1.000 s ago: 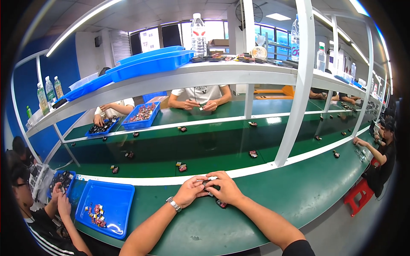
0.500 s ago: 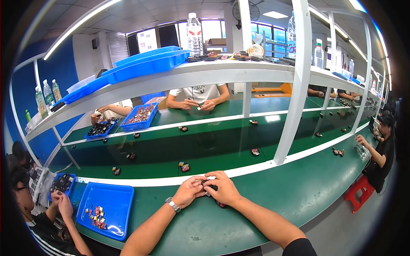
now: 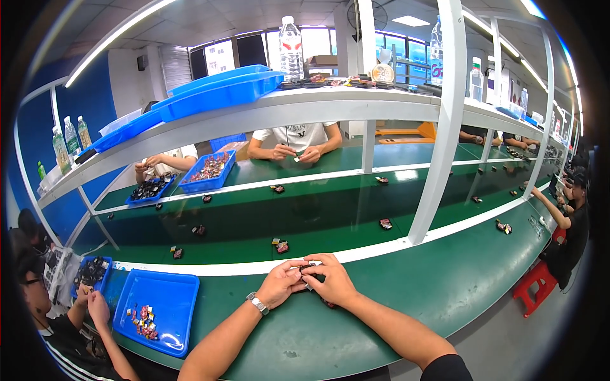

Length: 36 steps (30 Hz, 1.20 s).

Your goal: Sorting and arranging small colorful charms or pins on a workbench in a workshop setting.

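Both my hands meet over the green worktop (image 3: 375, 317), close to its white far rail. My left hand (image 3: 283, 284), with a silver watch (image 3: 259, 303) on its wrist, has its fingers closed on a small black part (image 3: 311, 274). The fingers of my right hand (image 3: 333, 280) are pressed onto the same part from the other side. What kind of part it is cannot be made out, as the fingers hide most of it. A small dark piece (image 3: 328, 304) shows beneath my right hand.
A blue tray (image 3: 188, 298) with several small red and yellow pieces (image 3: 146, 325) lies left. Beyond the rail, a green belt (image 3: 330, 219) carries small parts. A white post (image 3: 437, 140) and an overhead shelf (image 3: 356, 113) stand ahead. Co-workers sit left, opposite and right.
Parts on the belt have shifted slightly right. My fingers have barely moved and still hold the black part. At the right, a co-worker's arm has reached toward the belt.
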Tool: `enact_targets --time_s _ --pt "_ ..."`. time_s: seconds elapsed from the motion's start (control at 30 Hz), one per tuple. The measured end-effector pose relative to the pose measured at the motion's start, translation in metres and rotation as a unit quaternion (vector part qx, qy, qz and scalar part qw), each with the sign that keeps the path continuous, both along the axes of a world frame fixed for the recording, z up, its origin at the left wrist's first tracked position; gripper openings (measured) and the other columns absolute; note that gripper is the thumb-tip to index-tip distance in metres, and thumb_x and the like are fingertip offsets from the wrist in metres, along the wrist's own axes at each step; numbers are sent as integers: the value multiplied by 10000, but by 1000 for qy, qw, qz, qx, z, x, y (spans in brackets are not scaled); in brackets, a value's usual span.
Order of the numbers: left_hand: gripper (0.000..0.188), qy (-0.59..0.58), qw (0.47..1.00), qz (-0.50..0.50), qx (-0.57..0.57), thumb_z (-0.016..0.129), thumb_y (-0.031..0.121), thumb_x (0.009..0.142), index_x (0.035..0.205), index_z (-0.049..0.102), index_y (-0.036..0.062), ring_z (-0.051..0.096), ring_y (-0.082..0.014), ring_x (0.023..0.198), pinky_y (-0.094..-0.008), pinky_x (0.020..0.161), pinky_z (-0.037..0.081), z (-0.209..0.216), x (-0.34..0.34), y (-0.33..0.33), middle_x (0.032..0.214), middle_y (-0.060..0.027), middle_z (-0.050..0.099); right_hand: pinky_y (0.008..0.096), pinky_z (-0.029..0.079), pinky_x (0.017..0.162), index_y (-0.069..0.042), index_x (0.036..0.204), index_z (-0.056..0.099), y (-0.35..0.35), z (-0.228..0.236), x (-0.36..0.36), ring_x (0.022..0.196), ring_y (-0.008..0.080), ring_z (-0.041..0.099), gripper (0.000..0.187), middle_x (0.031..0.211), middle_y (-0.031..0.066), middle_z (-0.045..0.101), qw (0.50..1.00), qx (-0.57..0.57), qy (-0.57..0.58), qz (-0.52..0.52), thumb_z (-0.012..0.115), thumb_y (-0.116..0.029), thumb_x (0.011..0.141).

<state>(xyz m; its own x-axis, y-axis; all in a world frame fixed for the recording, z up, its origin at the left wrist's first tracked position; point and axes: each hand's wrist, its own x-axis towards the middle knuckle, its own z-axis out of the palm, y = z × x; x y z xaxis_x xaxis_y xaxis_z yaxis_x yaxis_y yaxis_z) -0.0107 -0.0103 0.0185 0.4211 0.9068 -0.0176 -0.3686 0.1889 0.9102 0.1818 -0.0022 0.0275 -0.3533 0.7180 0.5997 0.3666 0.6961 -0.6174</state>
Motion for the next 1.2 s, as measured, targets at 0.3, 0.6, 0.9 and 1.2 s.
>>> enact_targets --time_s 0.3,0.6,0.9,1.2 --pt "280 -25 999 21 29 541 95 986 1259 516 41 610 -173 1112 -336 939 537 0 -2 2 1238 -100 597 389 482 951 -99 940 737 -4 8 -1 1182 287 530 171 1227 86 617 999 35 -2 -4 722 -72 771" --pt "347 -51 999 -10 -6 607 101 949 1278 510 49 611 -195 1111 -362 946 527 -2 -4 2 1197 -111 623 379 497 926 -94 923 734 -1 4 1 1152 280 542 165 1190 87 623 1000 21 19 8 698 -47 769" --pt "374 -60 998 -3 -5 633 128 939 1280 501 49 622 -184 1084 -341 927 540 -4 -1 2 1183 -111 625 375 481 938 -92 937 733 -1 0 -1 1150 277 539 177 1201 73 613 999 -21 36 11 692 -39 773" --pt "317 -22 999 30 22 579 129 972 1266 491 49 617 -170 1073 -348 928 538 -4 5 3 1157 -88 625 397 469 949 -83 987 719 7 -1 0 1181 286 521 197 1252 84 594 999 30 2 32 691 -56 794"
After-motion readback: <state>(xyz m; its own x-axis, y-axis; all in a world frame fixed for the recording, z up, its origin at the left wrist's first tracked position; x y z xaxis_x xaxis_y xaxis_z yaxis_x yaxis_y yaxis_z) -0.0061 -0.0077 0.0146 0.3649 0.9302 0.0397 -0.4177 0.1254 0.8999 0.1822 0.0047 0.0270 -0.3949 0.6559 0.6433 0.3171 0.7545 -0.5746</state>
